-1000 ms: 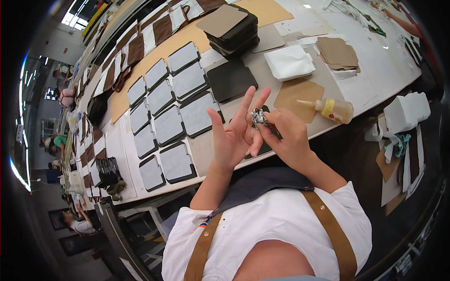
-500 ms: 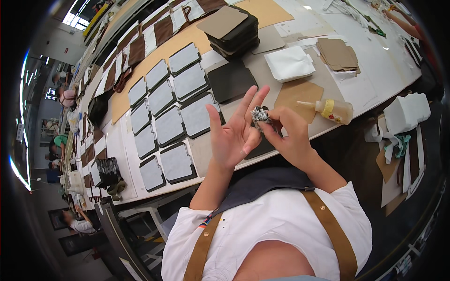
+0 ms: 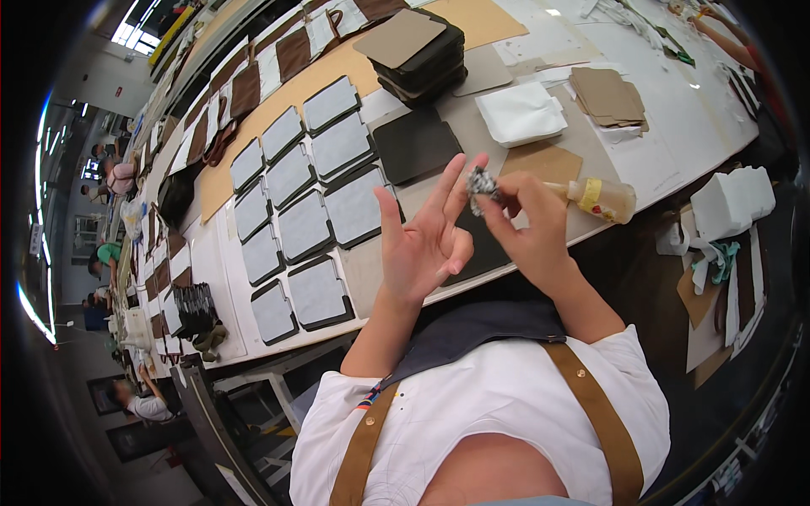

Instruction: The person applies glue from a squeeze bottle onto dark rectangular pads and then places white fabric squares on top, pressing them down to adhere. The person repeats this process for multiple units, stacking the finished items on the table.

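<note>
My right hand [image 3: 531, 218] pinches a crumpled, speckled grey-white wad [image 3: 481, 191], perhaps cloth or fibre. The wad is against or close beside the fingers of my left hand [image 3: 429, 240]. That hand is held up with the palm showing; its thumb and two fingers stretch out, the others curl, and nothing is in it. Below both hands a dark panel [image 3: 483, 253] lies at the table's near edge, partly covered by them. Another dark panel [image 3: 417, 145] lies just beyond. Left of my hands, rows of dark panels topped with pale grey sheets [image 3: 305, 226] cover the table.
A squeeze bottle [image 3: 606, 201] with a thin nozzle lies on its side at the right. Behind stand a stack of dark pieces [image 3: 422, 63], white sheets [image 3: 521, 114] and brown card pieces [image 3: 609, 99]. Lower right, a white bundle [image 3: 732, 202] rests beside scraps. Other people are at the far left.
My right hand has moved slightly right and up with the wad, drawing it from the middle of my left hand toward its fingertips. My left hand has hardly moved.
</note>
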Action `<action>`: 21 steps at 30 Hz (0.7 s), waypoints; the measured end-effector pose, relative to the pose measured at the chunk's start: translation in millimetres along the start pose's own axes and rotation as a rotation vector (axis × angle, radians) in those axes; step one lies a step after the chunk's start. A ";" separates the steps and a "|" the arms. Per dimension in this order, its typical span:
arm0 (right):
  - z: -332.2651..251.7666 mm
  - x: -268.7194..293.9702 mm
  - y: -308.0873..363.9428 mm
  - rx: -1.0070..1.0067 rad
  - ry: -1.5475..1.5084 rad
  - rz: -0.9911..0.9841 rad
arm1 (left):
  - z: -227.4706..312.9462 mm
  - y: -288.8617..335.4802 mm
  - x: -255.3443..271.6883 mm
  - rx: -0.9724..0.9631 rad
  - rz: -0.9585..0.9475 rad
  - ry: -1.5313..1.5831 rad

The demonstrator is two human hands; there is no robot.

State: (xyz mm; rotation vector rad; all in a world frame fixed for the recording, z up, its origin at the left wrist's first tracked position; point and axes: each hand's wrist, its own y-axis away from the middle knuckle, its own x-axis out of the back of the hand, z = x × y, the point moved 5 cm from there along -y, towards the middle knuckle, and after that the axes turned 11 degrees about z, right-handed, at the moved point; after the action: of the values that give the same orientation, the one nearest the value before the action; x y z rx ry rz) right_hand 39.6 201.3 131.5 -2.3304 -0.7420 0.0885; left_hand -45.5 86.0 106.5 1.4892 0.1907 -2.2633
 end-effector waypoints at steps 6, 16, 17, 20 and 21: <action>-1.7 -9.2 11.6 0.052 0.011 -0.149 | -1.5 -1.4 6.3 -0.006 0.052 -0.021; 6.7 6.2 13.2 -0.145 -0.022 -0.112 | 6.8 -0.6 -7.7 -0.010 -0.012 -0.044; 3.6 6.9 10.2 -0.122 -0.051 -0.073 | 5.8 0.0 -7.3 -0.008 -0.005 -0.021; -0.3 -4.3 6.4 -0.010 -0.041 -0.088 | 1.9 -0.8 -3.9 -0.008 -0.002 0.071; -1.1 -8.0 7.2 0.035 -0.022 -0.116 | 1.9 -3.3 -1.3 -0.014 -0.012 0.116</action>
State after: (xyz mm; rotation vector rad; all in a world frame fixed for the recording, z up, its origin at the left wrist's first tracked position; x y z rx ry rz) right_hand 36.7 192.0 126.8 -2.2519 -0.8777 0.0749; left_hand -48.0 88.6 108.1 1.6178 0.2496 -2.1810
